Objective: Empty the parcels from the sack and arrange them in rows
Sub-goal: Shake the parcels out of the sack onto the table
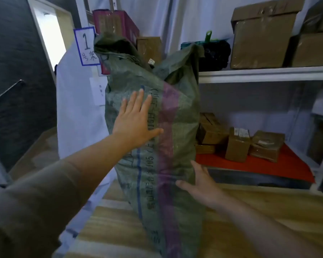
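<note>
A: Where is the sack?

B: The tall green woven plastic sack (153,127), with a faded purple stripe and a blue line of print running down it, stands upright on the pale wooden floor (250,220), right in front of the white metal shelving (265,74). Its top is crumpled and partly open.

A: And the hands?

B: The left hand (136,123) lies flat against the upper left face of the sack, fingers straight and spread, palm pressing the fabric. It curls around nothing. The right hand (199,181) touches the sack lower down on its right edge, fingers relaxed and extended along the cloth, thumb pointing left across the front. It pinches nothing either.

A: Can you see any parcels?

B: None inside the sack; its contents are hidden. A brown cardboard box with a small white tag (149,50) shows just behind the sack's mouth, though I cannot tell whether it sits in the sack or on the shelf behind.

A: What is on the shelving?

B: On the upper shelf, large brown taped cartons (259,38) stand at the right, with a dark bundle (215,54) beside them. On the lower shelf, which has a red surface (259,164), several small brown taped parcels (237,144) sit close together, one upright with white labels on top.

A: Anything to the left?

B: A white paper sign with a blue border and the numeral 1 (87,46) is fixed to the shelf end, with a maroon box (116,25) above and behind it. Further left there is a dark wall and a bright doorway (50,32).
</note>
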A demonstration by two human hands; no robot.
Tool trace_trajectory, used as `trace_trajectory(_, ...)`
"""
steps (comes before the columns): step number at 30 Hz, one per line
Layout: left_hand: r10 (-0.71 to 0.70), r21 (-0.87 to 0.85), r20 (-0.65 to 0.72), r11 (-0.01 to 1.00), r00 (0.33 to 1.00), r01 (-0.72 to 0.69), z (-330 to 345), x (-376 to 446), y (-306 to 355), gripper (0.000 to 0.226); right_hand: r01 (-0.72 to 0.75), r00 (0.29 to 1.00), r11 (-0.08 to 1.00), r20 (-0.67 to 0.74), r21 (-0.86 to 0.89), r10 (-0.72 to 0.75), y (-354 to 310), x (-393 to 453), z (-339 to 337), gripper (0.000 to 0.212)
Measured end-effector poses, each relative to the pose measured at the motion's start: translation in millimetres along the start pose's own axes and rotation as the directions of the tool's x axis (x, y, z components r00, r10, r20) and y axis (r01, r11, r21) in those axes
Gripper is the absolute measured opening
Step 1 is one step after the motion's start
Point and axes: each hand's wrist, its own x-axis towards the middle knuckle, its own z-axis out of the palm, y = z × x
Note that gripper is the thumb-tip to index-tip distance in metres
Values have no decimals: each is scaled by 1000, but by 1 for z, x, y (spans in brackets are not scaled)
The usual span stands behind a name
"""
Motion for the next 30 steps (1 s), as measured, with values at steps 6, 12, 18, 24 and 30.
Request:
trace_trajectory(6,152,65,-33,987,988,-149,40,35,-9,79,-72,997,997,-25,21,72,19,28,20,94)
trace_trajectory(12,205,-42,-241,974,949,-221,63,53,-20,8,-155,981,969,-88,191,174,70,43,37,108)
trace_trajectory(18,168,-144,-321,964,932,-224,67,45,-14,9,-311,918,897,-145,314,369,127,7,62,81)
trace_trajectory(24,116,-183,-369,964,922,-195,65,53,-9,21,-540,803,698,38,470,595,126,-7,87,69)
trace_trajectory(30,48,-285,-415,942,909,-180,54,58,-1,21,-558,746,556,79,616,661,142,-4,123,61)
